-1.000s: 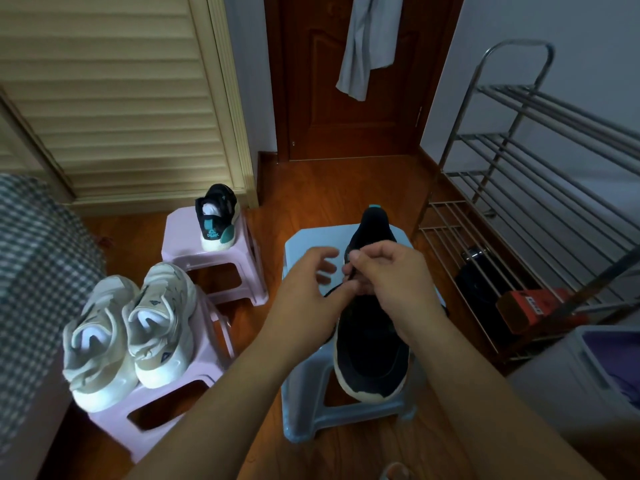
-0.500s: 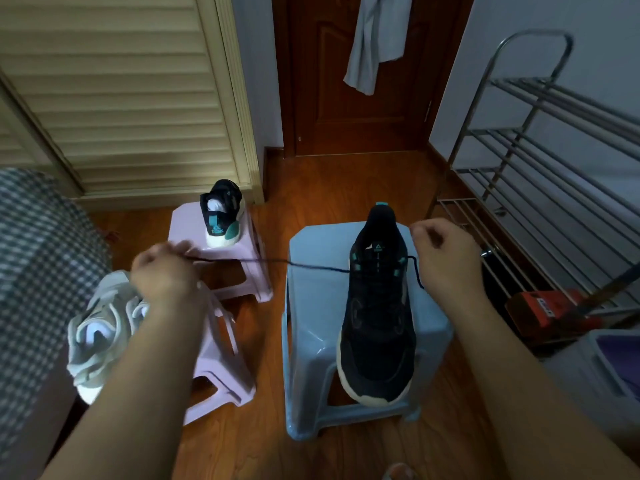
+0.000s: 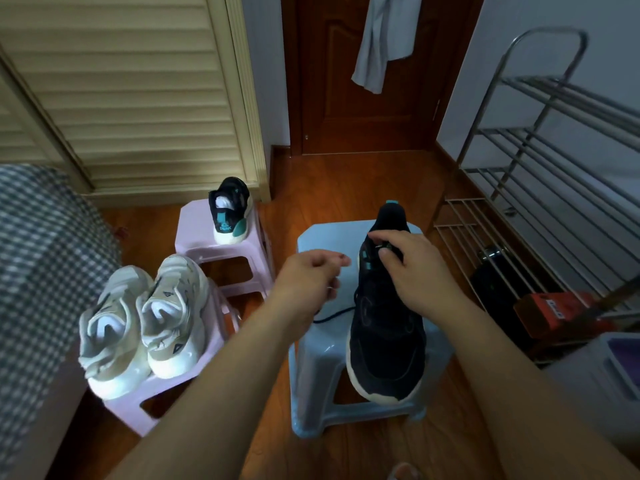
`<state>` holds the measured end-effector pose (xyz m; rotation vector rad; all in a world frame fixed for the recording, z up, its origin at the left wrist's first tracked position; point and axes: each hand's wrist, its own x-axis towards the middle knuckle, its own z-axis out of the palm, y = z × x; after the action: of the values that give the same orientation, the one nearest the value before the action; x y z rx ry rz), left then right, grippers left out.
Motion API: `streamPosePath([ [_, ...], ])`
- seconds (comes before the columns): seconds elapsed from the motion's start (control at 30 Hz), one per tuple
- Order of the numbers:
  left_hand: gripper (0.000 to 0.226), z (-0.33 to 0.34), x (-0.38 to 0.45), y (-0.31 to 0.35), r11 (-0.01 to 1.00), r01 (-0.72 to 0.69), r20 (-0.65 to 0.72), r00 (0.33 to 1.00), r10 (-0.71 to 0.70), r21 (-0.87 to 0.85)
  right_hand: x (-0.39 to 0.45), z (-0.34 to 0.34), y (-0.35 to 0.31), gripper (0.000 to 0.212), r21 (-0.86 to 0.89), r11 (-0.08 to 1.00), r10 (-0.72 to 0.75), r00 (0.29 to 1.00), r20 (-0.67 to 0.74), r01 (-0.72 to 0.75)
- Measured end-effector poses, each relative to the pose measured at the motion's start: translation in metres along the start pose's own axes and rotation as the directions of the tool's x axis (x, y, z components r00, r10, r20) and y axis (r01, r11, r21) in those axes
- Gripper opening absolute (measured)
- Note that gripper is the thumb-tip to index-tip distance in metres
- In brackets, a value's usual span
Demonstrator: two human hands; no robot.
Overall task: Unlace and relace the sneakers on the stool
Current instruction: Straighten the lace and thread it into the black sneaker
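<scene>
Head view: a black sneaker (image 3: 386, 327) is set toe-forward on the blue stool (image 3: 322, 344). Its upper eyelets are pinched by the right hand (image 3: 412, 268). The left hand (image 3: 308, 278) is held loosely curled beside it; whether the black lace (image 3: 334, 314) is gripped cannot be told.

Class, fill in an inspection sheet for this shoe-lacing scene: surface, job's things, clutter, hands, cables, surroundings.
Surface: blue stool on a wooden floor.
Job's things: black sneaker on it, black lace trailing off its left side.
Clutter: white sneakers and a second black sneaker on pink stools.
Hands: right hand at the upper eyelets; left hand closed, beside the shoe.
Cables: nothing seen.
Surroundings: metal rack, wooden door, hanging cloth.
</scene>
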<state>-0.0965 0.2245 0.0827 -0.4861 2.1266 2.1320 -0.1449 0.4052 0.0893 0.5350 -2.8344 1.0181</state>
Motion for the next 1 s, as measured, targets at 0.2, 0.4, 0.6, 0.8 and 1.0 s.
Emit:
streamPosePath([
  [0.2, 0.013, 0.032, 0.001, -0.007, 0.992, -0.121, -0.155, 0.98, 0.127, 0.049, 0.002, 0.004, 0.002, 0.033, -0.019, 1.0, -0.005, 1.0, -0.03, 0.005],
  [0.4, 0.009, 0.034, 0.004, -0.01, 0.934, -0.168, -0.115, 0.97, 0.214, 0.316, 0.003, 0.006, 0.001, 0.032, -0.024, 1.0, -0.001, 0.999, -0.033, 0.001],
  [0.6, 0.016, 0.034, 0.005, -0.01, 0.957, -0.145, -0.152, 0.971, 0.186, 0.251, 0.003, 0.008, 0.0, 0.032, -0.027, 1.0, 0.012, 0.999, -0.04, -0.013],
  [0.8, 0.009, 0.032, 0.008, 0.001, 0.94, -0.143, -0.125, 0.974, 0.189, 0.309, 0.002, 0.008, 0.0, 0.032, -0.013, 1.0, 0.023, 0.999, -0.041, -0.023],
  [1.0, 0.019, 0.032, 0.008, 0.007, 0.932, -0.098, -0.111, 0.983, 0.144, 0.35, 0.002, 0.009, 0.0, 0.032, -0.009, 1.0, 0.014, 0.999, -0.04, -0.015],
])
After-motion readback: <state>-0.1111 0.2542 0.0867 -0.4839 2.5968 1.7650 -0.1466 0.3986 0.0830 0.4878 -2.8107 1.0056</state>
